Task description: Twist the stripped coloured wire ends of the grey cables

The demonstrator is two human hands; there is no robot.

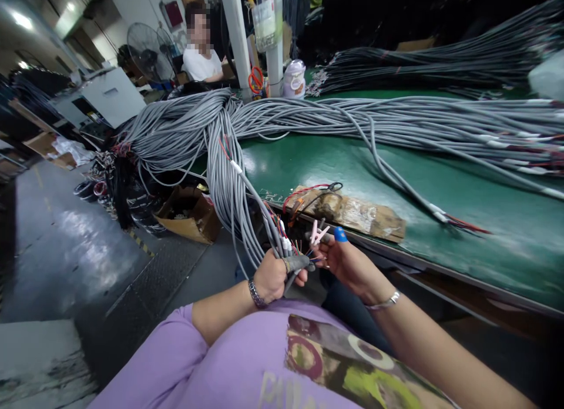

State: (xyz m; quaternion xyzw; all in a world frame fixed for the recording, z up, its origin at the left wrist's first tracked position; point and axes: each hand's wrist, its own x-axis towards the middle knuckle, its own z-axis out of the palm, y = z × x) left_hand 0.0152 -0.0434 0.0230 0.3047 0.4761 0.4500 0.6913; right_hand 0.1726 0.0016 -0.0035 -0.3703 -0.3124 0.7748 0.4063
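My left hand (274,275) is closed round the ends of several grey cables (229,180) that hang down from a big bundle on the green table (462,191). Coloured wires stick out of the cable ends above my fist. My right hand (346,261) sits just right of them, pinching a small pink-handled cutter (318,233) at the coloured wire tips. A blue finger cot (339,234) covers one right fingertip.
Large grey cable bundles (396,118) cover the back of the table. A taped cardboard pad (352,212) with red and black wires lies at the table's front edge. A cardboard box (187,212) stands on the floor. Another person in white (201,59) sits beyond, near a fan (150,50).
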